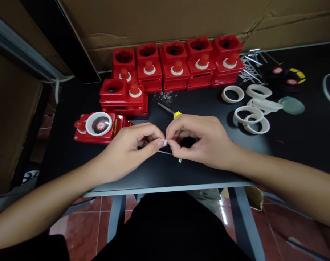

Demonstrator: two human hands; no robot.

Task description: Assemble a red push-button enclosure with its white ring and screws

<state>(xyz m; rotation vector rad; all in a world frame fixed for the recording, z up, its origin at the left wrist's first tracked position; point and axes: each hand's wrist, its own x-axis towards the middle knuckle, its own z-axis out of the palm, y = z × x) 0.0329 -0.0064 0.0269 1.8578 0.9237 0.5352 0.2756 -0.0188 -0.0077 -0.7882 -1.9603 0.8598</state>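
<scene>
Between my two hands, over the front of the black table, is a small whitish piece (165,143), too small to identify. My left hand (134,146) pinches it from the left with thumb and index finger. From the right, my right hand (197,139) pinches its other side. Just behind my right hand lies a screwdriver (167,108) with a yellow handle end, partly hidden by the fingers. A red housing with a white ring (98,124) and a round dark insert lies left of my left hand. A short metal tip (180,160) shows below my right fingers.
Several red housings (176,69) stand in a back row, with another (123,95) in front. White rings (232,94), clear discs (291,105), metal rods (250,67) and black-yellow parts (297,74) lie right. Small debris (165,96) is scattered mid-table; a dark panel (64,40) leans left.
</scene>
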